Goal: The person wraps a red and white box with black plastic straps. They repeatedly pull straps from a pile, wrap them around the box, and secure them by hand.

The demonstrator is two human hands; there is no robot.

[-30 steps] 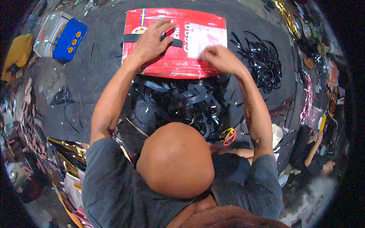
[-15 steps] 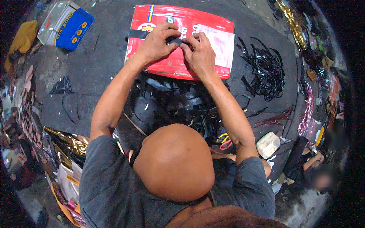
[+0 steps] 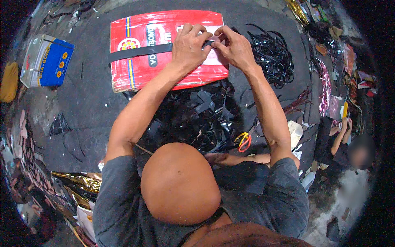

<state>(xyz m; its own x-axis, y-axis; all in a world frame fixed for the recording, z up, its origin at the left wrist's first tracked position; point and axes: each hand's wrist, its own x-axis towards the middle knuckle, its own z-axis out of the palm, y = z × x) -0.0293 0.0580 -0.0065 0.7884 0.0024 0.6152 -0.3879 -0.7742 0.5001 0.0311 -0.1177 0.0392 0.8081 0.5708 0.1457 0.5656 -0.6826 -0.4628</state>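
A black flat strip (image 3: pixel 142 54) runs crosswise over a red board (image 3: pixel 152 78) with white, blue and yellow print. Its left end reaches just past the board's left edge. My left hand (image 3: pixel 191 45) presses on the strip right of the board's middle, thumb and fingers pinched on it. Close beside it, near the right edge, my right hand (image 3: pixel 235 46) pinches the same strip between thumb and fingertips. The short stretch between both hands is slightly raised. Fingers hide part of the strip's right end.
A tangle of shiny black strips (image 3: pixel 273 55) lies right of the board. Black scraps (image 3: pixel 201 111) are heaped before it, near yellow-and-orange-handled scissors (image 3: pixel 243 142). A blue-and-white tin (image 3: pixel 47 61) stands far left. Another person's hands (image 3: pixel 345 123) show at right.
Both hands have moved rightward along the strip, from the board's middle to its right part. More of the strip now lies flat at left. The view has shifted.
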